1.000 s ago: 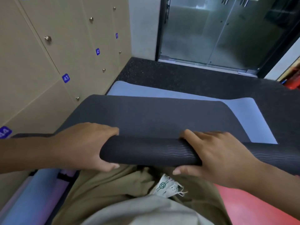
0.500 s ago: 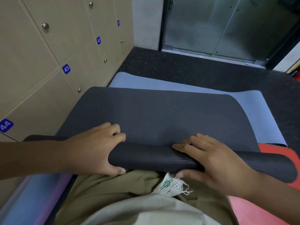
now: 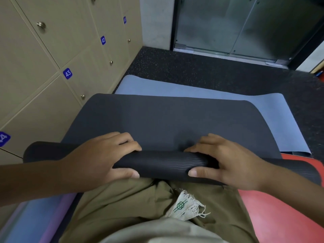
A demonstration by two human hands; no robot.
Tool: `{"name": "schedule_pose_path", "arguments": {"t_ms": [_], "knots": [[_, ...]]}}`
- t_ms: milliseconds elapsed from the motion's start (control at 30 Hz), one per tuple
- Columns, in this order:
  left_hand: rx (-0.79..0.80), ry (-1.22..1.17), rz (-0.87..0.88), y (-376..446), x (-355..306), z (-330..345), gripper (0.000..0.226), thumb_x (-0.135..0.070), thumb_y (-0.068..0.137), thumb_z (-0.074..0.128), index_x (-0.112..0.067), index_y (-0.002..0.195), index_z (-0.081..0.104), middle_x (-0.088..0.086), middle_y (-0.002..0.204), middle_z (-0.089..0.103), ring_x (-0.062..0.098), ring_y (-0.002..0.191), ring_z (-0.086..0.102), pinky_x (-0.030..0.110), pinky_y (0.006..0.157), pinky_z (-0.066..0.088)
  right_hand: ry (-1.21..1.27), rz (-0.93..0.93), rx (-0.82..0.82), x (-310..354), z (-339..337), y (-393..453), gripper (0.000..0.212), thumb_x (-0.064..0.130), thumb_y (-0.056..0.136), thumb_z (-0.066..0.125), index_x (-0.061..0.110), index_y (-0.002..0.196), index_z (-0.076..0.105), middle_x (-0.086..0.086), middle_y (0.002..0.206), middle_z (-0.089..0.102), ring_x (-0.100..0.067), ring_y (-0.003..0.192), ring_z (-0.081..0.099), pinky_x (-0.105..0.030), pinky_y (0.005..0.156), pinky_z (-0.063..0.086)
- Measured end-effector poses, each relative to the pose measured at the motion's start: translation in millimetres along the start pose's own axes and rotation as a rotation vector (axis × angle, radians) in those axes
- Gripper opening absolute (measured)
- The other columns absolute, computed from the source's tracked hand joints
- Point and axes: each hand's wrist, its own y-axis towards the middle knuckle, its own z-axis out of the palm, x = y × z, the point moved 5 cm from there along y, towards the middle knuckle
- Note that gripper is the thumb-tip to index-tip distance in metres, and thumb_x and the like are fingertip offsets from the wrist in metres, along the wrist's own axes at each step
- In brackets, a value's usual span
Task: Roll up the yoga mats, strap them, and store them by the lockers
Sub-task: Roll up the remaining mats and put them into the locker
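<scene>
At six o'clock in the view, just ahead of my knees, the black mat (image 3: 168,120) lies on the floor over a pale blue mat (image 3: 219,95), its near end already wound into a tight roll (image 3: 157,165). My left hand (image 3: 103,160) and right hand (image 3: 228,163) both grip that roll: the fingers (image 3: 126,142) curl over its far side, close together, and the thumbs tuck under its near side. To do this step well, I judge I should keep both hands level and push toward twelve o'clock with even pressure, so neither end runs ahead and the roll doesn't cone (a loose core will make strapping harder). Moving the hands further apart, toward the ends, might steady it too.

The roll's long axis runs from nine to three o'clock, its left end toward the lockers (image 3: 52,67) and its right end over a red mat (image 3: 280,216). The flat part stretches away toward twelve o'clock, pointing at the glass door (image 3: 245,27), with much of it not yet rolled.
</scene>
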Motion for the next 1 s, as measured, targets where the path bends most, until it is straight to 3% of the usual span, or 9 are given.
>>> {"name": "schedule_pose_path", "arguments": {"t_ms": [67,200,300,400,500,567,700,900,1000], "knots": [[0.035,-0.032,-0.022,5.6,4.7,-0.6,0.055,-0.084,0.085,0.042,-0.046,0.122,0.055,-0.031,0.114,0.049,-0.005,0.103,0.051,0.021,0.087,0.044,-0.097,-0.023,-0.134,6.9,-3.4,-5.5,0.057,0.074,0.094,0.045,0.035,0.134,0.060,0.025,0.113,0.054,-0.001,0.105,0.052,-0.021,0.088,0.046],[0.145,-0.237,-0.107,22.4,21.5,-0.3,0.051,-0.083,0.078,0.047,-0.051,0.116,0.057,-0.027,0.112,0.057,-0.005,0.107,0.056,0.024,0.091,0.045,-0.281,-0.051,-0.455,22.1,3.8,-19.0,0.044,0.050,0.102,0.054,0.017,0.129,0.068,0.005,0.117,0.065,-0.023,0.099,0.061,-0.040,0.084,0.050],[0.203,-0.399,-0.141,35.3,32.2,-0.3,0.043,-0.078,0.081,0.055,-0.050,0.113,0.062,-0.022,0.110,0.063,0.001,0.108,0.060,0.030,0.096,0.047,-0.333,0.001,-0.533,22.9,15.1,-23.0,0.049,0.050,0.103,0.054,0.014,0.134,0.067,0.001,0.128,0.067,-0.027,0.109,0.062,-0.042,0.094,0.048],[0.256,-0.435,-0.127,44.8,33.4,-1.0,0.033,-0.065,0.089,0.060,-0.042,0.111,0.067,-0.020,0.110,0.066,0.001,0.109,0.062,0.032,0.098,0.047,-0.308,0.008,-0.514,17.3,16.7,-19.7,0.050,0.051,0.104,0.051,0.014,0.136,0.066,0.003,0.128,0.067,-0.025,0.110,0.062,-0.042,0.094,0.048],[0.235,-0.417,-0.139,49.8,35.8,-3.6,0.036,-0.071,0.088,0.058,-0.044,0.110,0.068,-0.024,0.110,0.066,0.001,0.109,0.061,0.032,0.095,0.048,-0.267,0.006,-0.460,9.0,11.6,-12.2,0.049,0.052,0.105,0.047,0.017,0.133,0.067,0.008,0.123,0.068,-0.020,0.105,0.062,-0.039,0.087,0.048],[0.121,-0.386,-0.156,49.5,38.0,-8.9,0.042,-0.076,0.083,0.056,-0.048,0.112,0.067,-0.026,0.111,0.064,0.002,0.108,0.060,0.035,0.091,0.051,-0.246,0.029,-0.409,3.5,7.2,-4.8,0.050,0.055,0.105,0.042,0.020,0.132,0.067,0.012,0.118,0.068,-0.017,0.102,0.061,-0.037,0.082,0.049],[-0.110,-0.216,-0.023,43.6,19.5,-22.1,0.038,-0.060,0.091,0.054,-0.042,0.123,0.064,-0.028,0.116,0.058,0.003,0.113,0.058,0.027,0.093,0.046,-0.173,0.085,-0.294,-9.0,-3.1,13.6,0.054,0.062,0.104,0.032,0.029,0.128,0.067,0.017,0.104,0.068,-0.012,0.096,0.061,-0.032,0.078,0.051],[-0.233,0.123,0.193,35.4,-8.2,-10.6,0.053,-0.047,0.095,0.060,-0.017,0.139,0.063,-0.003,0.135,0.061,0.020,0.118,0.060,0.041,0.093,0.053,-0.041,0.169,-0.130,-28.5,-12.7,37.6,0.064,0.074,0.094,0.018,0.038,0.121,0.065,0.020,0.105,0.067,-0.002,0.106,0.055,-0.039,0.085,0.053],[-0.204,0.190,0.202,34.6,-7.5,-3.0,0.065,-0.052,0.093,0.061,-0.014,0.146,0.056,0.001,0.143,0.057,0.022,0.124,0.058,0.043,0.097,0.053,-0.052,0.147,-0.194,-31.5,-14.8,41.8,0.058,0.070,0.097,0.024,0.037,0.115,0.067,0.021,0.100,0.065,-0.002,0.103,0.053,-0.036,0.080,0.054]]}}
